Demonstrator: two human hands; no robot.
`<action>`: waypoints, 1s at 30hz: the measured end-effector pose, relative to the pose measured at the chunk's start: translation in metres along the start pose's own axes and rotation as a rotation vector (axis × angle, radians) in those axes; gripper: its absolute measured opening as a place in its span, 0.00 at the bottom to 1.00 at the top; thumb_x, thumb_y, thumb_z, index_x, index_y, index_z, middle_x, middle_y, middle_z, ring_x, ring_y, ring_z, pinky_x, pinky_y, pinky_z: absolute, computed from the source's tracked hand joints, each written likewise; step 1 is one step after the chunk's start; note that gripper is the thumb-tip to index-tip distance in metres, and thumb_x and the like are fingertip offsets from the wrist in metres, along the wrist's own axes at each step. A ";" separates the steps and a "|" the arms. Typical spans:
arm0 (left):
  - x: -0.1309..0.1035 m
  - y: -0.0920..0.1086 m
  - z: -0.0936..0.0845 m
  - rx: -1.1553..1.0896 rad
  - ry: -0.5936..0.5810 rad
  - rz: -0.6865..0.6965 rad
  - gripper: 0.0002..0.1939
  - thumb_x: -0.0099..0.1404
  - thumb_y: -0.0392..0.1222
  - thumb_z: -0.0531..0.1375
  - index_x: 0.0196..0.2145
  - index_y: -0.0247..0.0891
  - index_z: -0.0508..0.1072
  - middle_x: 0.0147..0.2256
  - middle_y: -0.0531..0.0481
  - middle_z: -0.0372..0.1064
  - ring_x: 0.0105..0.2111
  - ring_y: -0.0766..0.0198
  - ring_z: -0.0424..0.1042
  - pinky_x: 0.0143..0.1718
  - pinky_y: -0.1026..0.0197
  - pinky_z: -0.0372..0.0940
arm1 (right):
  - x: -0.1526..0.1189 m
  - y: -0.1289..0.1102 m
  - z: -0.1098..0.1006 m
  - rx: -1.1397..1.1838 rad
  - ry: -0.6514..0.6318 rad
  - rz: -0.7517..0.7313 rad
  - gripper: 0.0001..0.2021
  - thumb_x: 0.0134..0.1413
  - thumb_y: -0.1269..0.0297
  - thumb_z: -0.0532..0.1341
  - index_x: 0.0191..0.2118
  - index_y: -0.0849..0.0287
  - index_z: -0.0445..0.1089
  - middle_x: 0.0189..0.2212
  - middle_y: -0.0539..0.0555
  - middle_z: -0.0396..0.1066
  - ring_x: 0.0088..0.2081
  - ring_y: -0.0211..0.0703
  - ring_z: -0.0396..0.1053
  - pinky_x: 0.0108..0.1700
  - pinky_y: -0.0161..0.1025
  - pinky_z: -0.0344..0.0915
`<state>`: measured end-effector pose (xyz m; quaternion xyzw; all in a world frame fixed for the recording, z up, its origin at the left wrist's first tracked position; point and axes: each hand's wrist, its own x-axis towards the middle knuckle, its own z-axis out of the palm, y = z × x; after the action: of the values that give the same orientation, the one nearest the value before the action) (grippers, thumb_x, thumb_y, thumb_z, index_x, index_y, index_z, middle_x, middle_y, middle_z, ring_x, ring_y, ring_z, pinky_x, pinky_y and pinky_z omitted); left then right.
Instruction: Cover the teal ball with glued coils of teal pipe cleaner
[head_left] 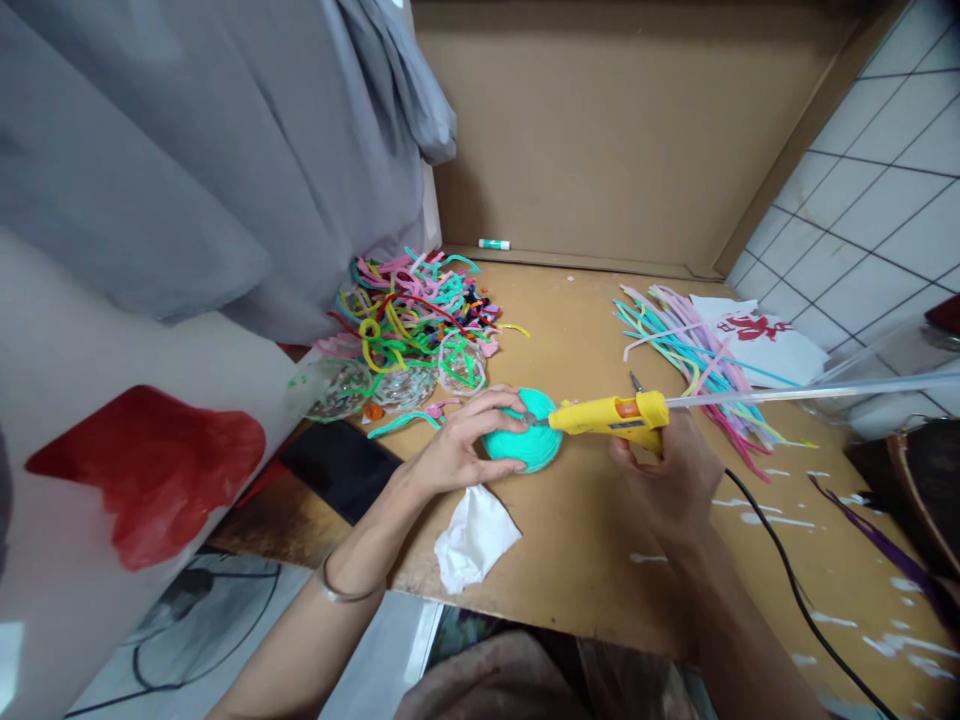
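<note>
A round turquoise disc [541,450], coiled from fuzzy strands, rests on the wooden table [577,540]. My left hand [469,440] holds it from the left, fingers over the top edge and thumb at the lower side. In my right hand [671,470] is a yellow glue gun [611,415], its nozzle pointing left at the disc's upper middle. A long clear glue stick [817,391] sticks out of the gun's back toward the right. Just below the disc lies a crumpled white tissue [474,540].
Tangled colourful pipe cleaners [412,310] pile up at the back left, beside clear plastic containers [405,385]. A black phone [341,465] lies left. More pipe cleaners [697,350] spread at the right, near a black cable [784,560]. A glue tube [494,244] stands at the back.
</note>
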<state>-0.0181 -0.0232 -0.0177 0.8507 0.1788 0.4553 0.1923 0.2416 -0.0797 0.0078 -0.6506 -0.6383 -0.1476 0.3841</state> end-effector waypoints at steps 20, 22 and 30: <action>0.001 0.001 0.001 -0.037 0.014 -0.006 0.18 0.60 0.46 0.69 0.46 0.39 0.75 0.50 0.39 0.71 0.56 0.50 0.69 0.59 0.41 0.65 | 0.000 -0.001 0.003 -0.008 0.048 0.023 0.11 0.46 0.58 0.57 0.37 0.54 0.65 0.25 0.51 0.67 0.26 0.46 0.64 0.28 0.39 0.58; 0.002 0.002 0.001 -0.048 0.019 0.000 0.18 0.60 0.46 0.69 0.46 0.39 0.75 0.50 0.39 0.71 0.56 0.50 0.69 0.59 0.40 0.65 | 0.000 -0.001 0.003 -0.006 0.048 0.034 0.10 0.46 0.58 0.57 0.36 0.53 0.64 0.24 0.50 0.66 0.25 0.46 0.63 0.28 0.39 0.57; 0.003 0.001 0.001 -0.042 0.018 0.023 0.18 0.59 0.44 0.70 0.46 0.38 0.75 0.49 0.39 0.71 0.55 0.51 0.69 0.58 0.41 0.66 | 0.001 -0.001 0.005 0.028 0.052 -0.007 0.09 0.46 0.59 0.57 0.35 0.55 0.64 0.25 0.51 0.68 0.26 0.45 0.65 0.28 0.39 0.58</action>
<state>-0.0161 -0.0232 -0.0154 0.8444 0.1612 0.4686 0.2035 0.2397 -0.0760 0.0054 -0.6388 -0.6323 -0.1569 0.4092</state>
